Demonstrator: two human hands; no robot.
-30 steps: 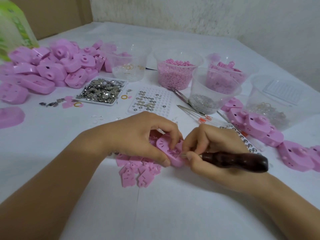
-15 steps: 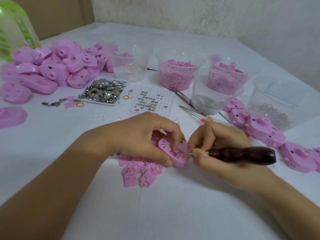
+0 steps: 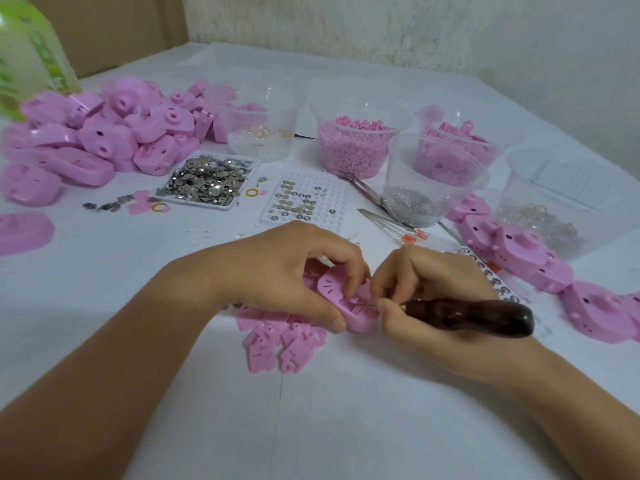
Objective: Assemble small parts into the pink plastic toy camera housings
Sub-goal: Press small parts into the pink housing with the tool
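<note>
My left hand grips a pink camera housing at the table's middle, thumb on its near edge and fingers curled over the top. My right hand holds a dark wooden-handled awl, its thin metal tip touching the housing's inner face. A heap of small flat pink parts lies under and in front of the housing. What the tip presses on is too small to make out.
A pile of pink housings sits at the far left, more housings at the right. A tray of silver pieces, a white dotted tray, tweezers and clear tubs of parts stand behind my hands.
The awl's tip has stayed at the housing while my right hand shifted slightly right and back. My left hand keeps its grip; the housing is turned a little.
</note>
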